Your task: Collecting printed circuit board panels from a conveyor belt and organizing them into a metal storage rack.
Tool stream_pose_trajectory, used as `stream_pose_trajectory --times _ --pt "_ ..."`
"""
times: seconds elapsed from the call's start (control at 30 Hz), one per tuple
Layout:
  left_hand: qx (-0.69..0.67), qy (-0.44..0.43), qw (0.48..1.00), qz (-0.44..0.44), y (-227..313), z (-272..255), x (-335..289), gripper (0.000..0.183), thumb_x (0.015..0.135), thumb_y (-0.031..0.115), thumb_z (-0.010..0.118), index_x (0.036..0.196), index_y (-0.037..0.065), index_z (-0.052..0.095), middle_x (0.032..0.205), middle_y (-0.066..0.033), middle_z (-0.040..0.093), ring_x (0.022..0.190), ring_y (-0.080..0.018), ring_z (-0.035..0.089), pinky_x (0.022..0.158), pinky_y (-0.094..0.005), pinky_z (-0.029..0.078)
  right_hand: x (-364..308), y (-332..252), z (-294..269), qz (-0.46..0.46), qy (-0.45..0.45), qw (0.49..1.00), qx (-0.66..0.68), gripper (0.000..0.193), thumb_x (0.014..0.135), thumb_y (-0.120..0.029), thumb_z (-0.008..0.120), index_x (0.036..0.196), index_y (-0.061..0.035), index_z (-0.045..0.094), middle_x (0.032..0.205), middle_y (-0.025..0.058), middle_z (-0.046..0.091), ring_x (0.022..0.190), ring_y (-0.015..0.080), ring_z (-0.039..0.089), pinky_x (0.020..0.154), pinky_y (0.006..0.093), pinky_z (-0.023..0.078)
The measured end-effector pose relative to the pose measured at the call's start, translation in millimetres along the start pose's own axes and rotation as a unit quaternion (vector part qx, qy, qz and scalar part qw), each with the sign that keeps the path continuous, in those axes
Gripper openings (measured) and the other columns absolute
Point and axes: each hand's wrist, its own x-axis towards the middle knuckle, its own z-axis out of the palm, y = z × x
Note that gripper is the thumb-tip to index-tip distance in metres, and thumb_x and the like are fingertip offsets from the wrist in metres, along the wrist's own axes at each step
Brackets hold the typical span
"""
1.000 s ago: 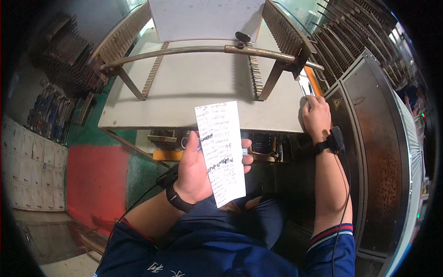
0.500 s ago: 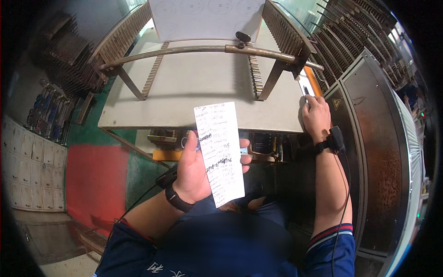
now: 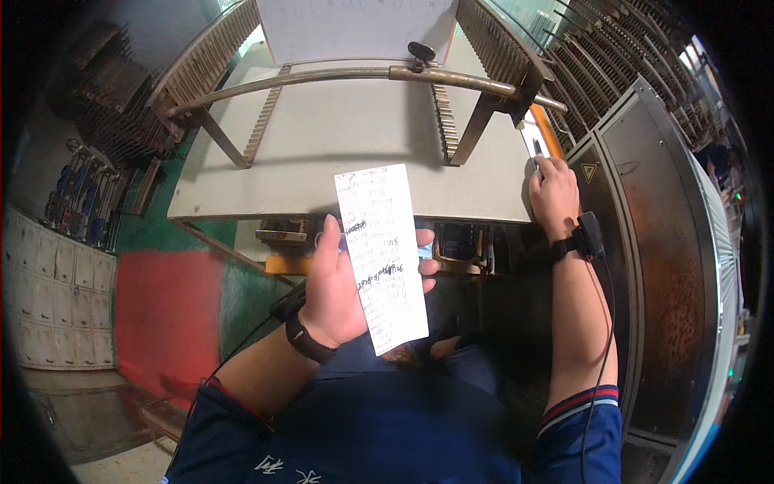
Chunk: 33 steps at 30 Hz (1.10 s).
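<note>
A long white slip of paper (image 3: 385, 258) covered in handwriting lies across the palm of my left hand (image 3: 329, 286). The thumb stands at its left side, and the fingers pass behind it with their tips showing past its right edge. At the right end of the table my right hand (image 3: 556, 198) is closed, its fingers round a dark pen (image 3: 538, 148). The pen tip is over a white sheet (image 3: 530, 139) beside an orange strip (image 3: 549, 133); whether it touches the sheet I cannot tell.
A pale table (image 3: 347, 177) carries two slotted metal racks, a curved metal bar (image 3: 322, 81) across them and a white board (image 3: 355, 32) upright behind. A metal cabinet (image 3: 645, 185) stands close on the right. Grey lockers (image 3: 64, 290) are at left.
The slip and my left hand have shifted slightly upward in the picture. My right hand and the pen have moved a little up along the table's right edge.
</note>
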Motion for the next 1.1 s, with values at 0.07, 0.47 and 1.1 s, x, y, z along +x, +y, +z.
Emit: stream_pose_trajectory --times 0.07,0.47,1.1 --pt "-0.027 -0.017 0.999 -0.012 2.7 1.7 1.1 0.095 0.094 0.079 0.026 0.156 0.007 0.030 0.147 -0.0252 0.047 0.118 -0.0438 0.059 0.103 -0.0604 0.046 0.4 0.6 0.5 0.000 0.012 1.000 -0.003 0.032 0.091 -0.013 0.056 0.119 -0.0041 0.068 0.119 0.0192 0.066 0.112 0.0375 0.061 0.100 0.0444 0.047" --pt "0.007 -0.003 1.000 -0.012 3.3 11.2 4.9 0.091 0.097 0.075 0.018 0.156 0.007 0.029 0.146 -0.0249 0.048 0.116 -0.0421 0.060 0.104 -0.0591 0.045 -0.6 4.6 2.1 -0.007 0.024 0.999 0.036 0.036 0.084 0.000 0.053 0.115 -0.0064 0.072 0.119 0.0169 0.066 0.110 0.0382 0.061 0.099 0.0447 0.048" --pt "-0.011 -0.006 1.000 -0.005 9.0 13.6 5.9 0.088 0.098 0.073 0.011 0.156 0.009 0.030 0.143 -0.0240 0.050 0.116 -0.0425 0.060 0.103 -0.0585 0.046 -3.1 -0.4 1.5 0.013 0.017 0.997 -0.068 0.035 0.088 -0.016 0.055 0.120 -0.0073 0.069 0.128 0.0132 0.063 0.120 0.0351 0.057 0.104 0.0455 0.043"
